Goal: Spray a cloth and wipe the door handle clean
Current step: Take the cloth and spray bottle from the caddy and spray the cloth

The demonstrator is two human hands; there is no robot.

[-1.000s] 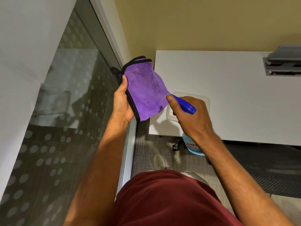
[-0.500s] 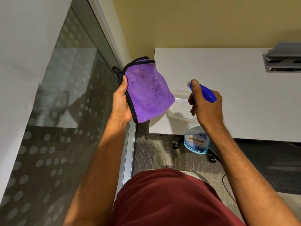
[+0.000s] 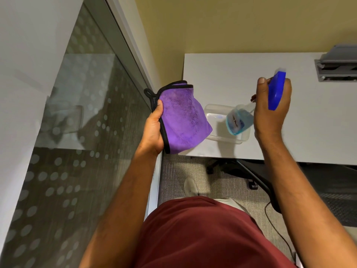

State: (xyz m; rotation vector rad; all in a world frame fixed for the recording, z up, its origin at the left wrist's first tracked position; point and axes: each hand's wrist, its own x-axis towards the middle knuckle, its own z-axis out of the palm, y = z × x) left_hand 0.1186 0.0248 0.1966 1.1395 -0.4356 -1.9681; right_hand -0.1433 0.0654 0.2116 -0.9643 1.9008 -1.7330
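Since a moment ago our right hand [image 3: 271, 111] has swung the spray bottle [image 3: 240, 120] away from the cloth and out over the desk [image 3: 241, 74], while our left hand [image 3: 153, 130] has kept its place. On the far left we see the frosted, dotted glass panel [image 3: 77, 151] and its metal frame. Next to it, our left hand grips the folded purple cloth [image 3: 182, 117] by its black-trimmed edge, thumb on top. Beside the cloth, a clear plastic tray [image 3: 214, 113] sits on the desk near its front corner. Our right hand is curled round the bottle's blue trigger head; the bottle hangs tilted above the tray. Its label is too blurred for us to read. At the far right, a grey cable hatch [image 3: 336, 68] stands open. Under the desk we see a chair base [image 3: 249, 171] on the carpet.
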